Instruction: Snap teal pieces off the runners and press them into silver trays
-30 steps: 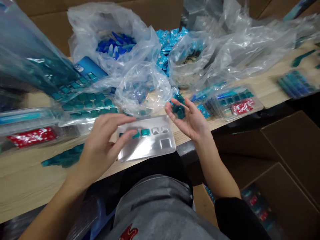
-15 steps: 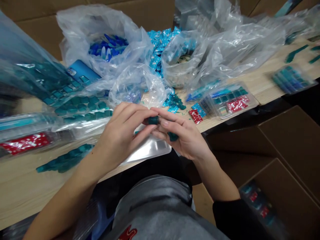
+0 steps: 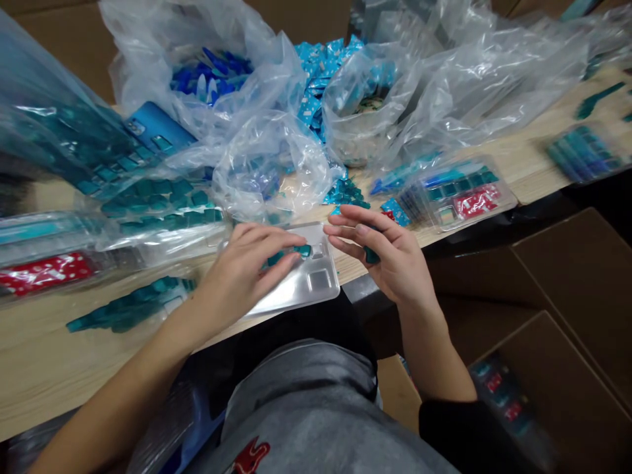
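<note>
Clear plastic blister tray (image 3: 291, 299) on a wooden table (image 3: 49, 349), close to the body: two teal square pieces (image 3: 289, 253) set in its far row, a square recess (image 3: 319, 280) at the near right not yet filled. Left hand (image 3: 241, 270) curled over those pieces, grip unclear; right hand (image 3: 392, 257) just right of the tray, apart from the left, with fingers closed on one glossy teal piece (image 3: 371, 255).

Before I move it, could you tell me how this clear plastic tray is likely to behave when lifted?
The clear plastic tray looks thin and light, so it will probably flex. Its glossy surface may feel slippery. The teal pieces in its pockets, beside the left hand, could tip out if it tilts.
</note>
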Demonstrator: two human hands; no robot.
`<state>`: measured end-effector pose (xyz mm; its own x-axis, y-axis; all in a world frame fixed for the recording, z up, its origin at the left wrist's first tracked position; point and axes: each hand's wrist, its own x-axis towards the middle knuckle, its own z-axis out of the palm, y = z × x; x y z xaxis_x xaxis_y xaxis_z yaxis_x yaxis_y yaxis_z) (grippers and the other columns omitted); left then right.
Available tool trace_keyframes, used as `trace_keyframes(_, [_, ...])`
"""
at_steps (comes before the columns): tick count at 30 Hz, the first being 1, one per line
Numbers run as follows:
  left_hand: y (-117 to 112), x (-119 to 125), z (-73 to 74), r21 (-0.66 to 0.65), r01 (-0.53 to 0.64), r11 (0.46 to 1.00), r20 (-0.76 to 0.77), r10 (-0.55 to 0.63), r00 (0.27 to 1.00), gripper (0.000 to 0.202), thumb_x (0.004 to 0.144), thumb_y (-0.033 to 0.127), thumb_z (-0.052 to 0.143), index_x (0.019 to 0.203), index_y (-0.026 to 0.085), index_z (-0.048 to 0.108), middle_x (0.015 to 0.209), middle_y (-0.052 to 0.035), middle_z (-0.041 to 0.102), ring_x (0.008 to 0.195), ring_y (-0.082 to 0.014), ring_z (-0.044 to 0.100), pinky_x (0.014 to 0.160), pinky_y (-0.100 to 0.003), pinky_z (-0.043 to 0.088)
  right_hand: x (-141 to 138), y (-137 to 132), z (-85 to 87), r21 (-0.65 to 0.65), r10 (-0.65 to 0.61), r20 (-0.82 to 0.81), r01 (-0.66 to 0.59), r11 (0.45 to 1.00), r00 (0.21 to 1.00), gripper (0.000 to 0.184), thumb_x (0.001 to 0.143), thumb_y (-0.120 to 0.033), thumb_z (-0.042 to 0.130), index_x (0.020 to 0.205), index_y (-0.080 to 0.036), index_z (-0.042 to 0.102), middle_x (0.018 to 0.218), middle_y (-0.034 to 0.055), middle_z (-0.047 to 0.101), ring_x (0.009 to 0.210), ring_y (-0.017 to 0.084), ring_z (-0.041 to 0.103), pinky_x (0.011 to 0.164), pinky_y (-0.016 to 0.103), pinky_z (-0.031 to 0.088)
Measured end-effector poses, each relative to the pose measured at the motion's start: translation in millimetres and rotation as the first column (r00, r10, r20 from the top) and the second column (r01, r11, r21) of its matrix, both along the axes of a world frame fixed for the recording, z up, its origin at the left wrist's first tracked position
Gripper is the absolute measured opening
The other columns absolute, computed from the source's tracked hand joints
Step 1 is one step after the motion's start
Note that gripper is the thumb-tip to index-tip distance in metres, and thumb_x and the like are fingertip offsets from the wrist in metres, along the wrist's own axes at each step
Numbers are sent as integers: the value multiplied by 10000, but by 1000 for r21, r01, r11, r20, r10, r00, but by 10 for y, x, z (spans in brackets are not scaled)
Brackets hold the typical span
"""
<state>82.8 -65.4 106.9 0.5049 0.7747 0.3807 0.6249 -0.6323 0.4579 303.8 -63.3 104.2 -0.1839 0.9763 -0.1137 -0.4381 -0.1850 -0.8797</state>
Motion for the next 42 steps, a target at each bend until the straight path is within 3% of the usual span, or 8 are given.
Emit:
trace_keyframes(14, [0,-19,11,92,-16,996,-145,29,989,104,971,272,476,984,250,577,908,-30,699,880,-225,643,781,-397,473,-37,9,-47,-14,47,55,-47,999,997,168,842,-297,681,1000,-245,707,1046,22,733,970,161,716,933,377,583])
trace_keyframes(17, [8,-29,6,128,-45,991,-157,65,985,104,970,263,476,947,244,575,897,-31,699,862,-228,643,771,-398,465,-33,6,-44,25,21,139,-24,999,990,191,849,-321,662,1014,-230,694,1006,22,722,860,144,713,783,324,605])
trace_keyframes(19, [4,-43,1,75,-31,997,-156,42,987,117,978,252,461,1004,234,573,934,-40,697,887,-221,644,775,-383,468,-39,-2,-38,103,-31,307,-1,995,951,165,865,-306,639,990,-220,702,925,13,710,735,118,679,656,280,571])
trace_keyframes(22, [-18,-41,1,59,7,998,-136,1,991,126,985,250,459,1048,227,565,948,-38,700,892,-214,640,784,-374,470,-62,-16,-31,292,-133,551,-41,955,824,106,863,-239,635,908,-197,721,853,12,702,763,120,653,705,273,527])
trace_keyframes(29, [-57,32,-10,134,-30,991,-157,51,986,132,984,282,469,932,233,580,909,-44,701,854,-232,635,755,-395,466,-99,-31,-60,417,-205,678,-140,898,706,125,885,-225,599,899,-191,719,830,16,689,786,135,622,740,279,486])
trace_keyframes(32, [-51,59,-9,206,-10,979,-207,53,977,155,982,233,473,884,224,593,893,-38,717,795,-216,629,751,-398,455,-99,-29,-41,400,-197,651,-111,910,733,112,857,-238,632,920,-199,717,799,3,653,765,130,585,754,285,477])
trace_keyframes(36, [-1,49,-12,205,-31,978,-221,77,972,170,978,289,500,842,226,580,857,-36,708,799,-229,625,737,-404,445,-73,-8,-13,162,-2,412,-70,984,911,295,847,-288,599,1129,-233,669,911,4,636,671,102,532,632,265,458])
trace_keyframes(42, [37,139,134,55,13,998,2,-13,1000,206,973,333,525,1152,235,554,1081,-54,683,1021,-223,622,858,-392,491,-66,-11,5,-32,266,32,-265,964,963,442,847,-341,624,1278,-250,577,914,-3,691,513,67,473,490,230,386])
